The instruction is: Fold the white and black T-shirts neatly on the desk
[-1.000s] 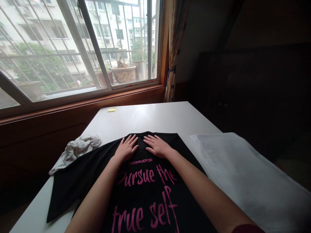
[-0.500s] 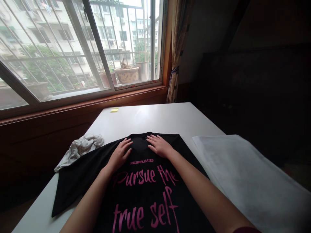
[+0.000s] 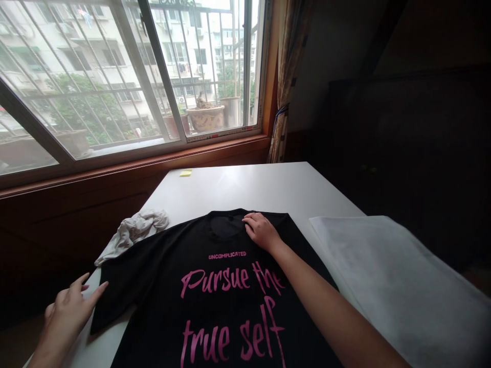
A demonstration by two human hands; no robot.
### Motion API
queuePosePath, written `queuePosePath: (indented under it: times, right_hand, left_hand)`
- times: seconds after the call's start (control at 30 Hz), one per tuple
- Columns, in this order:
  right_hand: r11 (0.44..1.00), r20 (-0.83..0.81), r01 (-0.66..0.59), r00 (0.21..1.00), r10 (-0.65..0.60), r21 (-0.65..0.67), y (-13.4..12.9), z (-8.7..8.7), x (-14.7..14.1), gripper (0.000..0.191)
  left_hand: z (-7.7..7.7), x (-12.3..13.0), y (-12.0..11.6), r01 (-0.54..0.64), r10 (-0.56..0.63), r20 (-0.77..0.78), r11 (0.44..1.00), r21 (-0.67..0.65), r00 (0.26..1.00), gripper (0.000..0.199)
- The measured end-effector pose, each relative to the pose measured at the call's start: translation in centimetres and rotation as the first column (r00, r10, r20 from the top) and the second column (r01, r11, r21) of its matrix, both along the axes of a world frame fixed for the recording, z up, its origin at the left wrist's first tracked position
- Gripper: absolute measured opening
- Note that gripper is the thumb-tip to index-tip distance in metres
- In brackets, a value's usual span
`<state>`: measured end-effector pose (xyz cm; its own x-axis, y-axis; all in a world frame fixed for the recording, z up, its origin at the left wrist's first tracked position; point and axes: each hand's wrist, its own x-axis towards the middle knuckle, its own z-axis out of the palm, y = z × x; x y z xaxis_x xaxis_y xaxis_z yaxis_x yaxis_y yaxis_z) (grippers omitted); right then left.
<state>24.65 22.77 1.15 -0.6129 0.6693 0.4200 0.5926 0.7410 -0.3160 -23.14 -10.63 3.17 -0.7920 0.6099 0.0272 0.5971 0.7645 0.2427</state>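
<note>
A black T-shirt (image 3: 161, 286) with pink lettering lies face up on the white table (image 3: 268, 186), its collar toward the far side. My left hand (image 3: 69, 306) is beside the end of the left sleeve, fingers apart, thumb near the sleeve's edge, holding nothing. On the shirt by the right side of the collar rests my right hand (image 3: 263, 231), its fingers slightly bent and spread on the cloth, holding nothing.
A crumpled whitish cloth (image 3: 138, 229) lies at the table's left edge, touching the sleeve. Translucent white sheeting (image 3: 387, 276) covers the right side. A yellow note (image 3: 185, 173) sits near the far edge. Beyond are a barred window and a curtain (image 3: 283, 92).
My left hand has left the collar and moved left and nearer, to the sleeve's end. My right hand stays by the collar, its fingers more bent. The view has shifted slightly.
</note>
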Motion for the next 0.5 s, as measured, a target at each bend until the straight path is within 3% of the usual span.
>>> queuePosePath:
  times: [0.13, 0.27, 0.4, 0.5]
  right_hand:
    - [1.0, -0.011, 0.002, 1.0, -0.002, 0.005, -0.1, 0.0, 0.0, 0.032]
    - [1.0, -0.004, 0.0, 1.0, 0.0, 0.005, -0.2, 0.1, 0.1, 0.032]
    - [1.0, -0.011, 0.005, 1.0, -0.005, 0.004, -0.2, 0.2, 0.2, 0.032]
    - [1.0, -0.018, 0.002, 1.0, -0.002, 0.003, -0.1, 0.1, 0.2, 0.031]
  left_hand:
    - [-0.4, -0.2, 0.5, -0.081, 0.06, 0.215, 0.993, 0.088, 0.975, 0.083]
    - [0.4, 0.9, 2.0, -0.145, 0.085, 0.39, 0.981, 0.127, 0.917, 0.057]
    - [1.2, 1.6, 2.5, -0.121, 0.047, 0.4, 0.98, 0.16, 0.915, 0.049]
    - [1.6, 2.1, 2.5, -0.067, 0.004, 0.317, 0.98, 0.187, 0.948, 0.047]
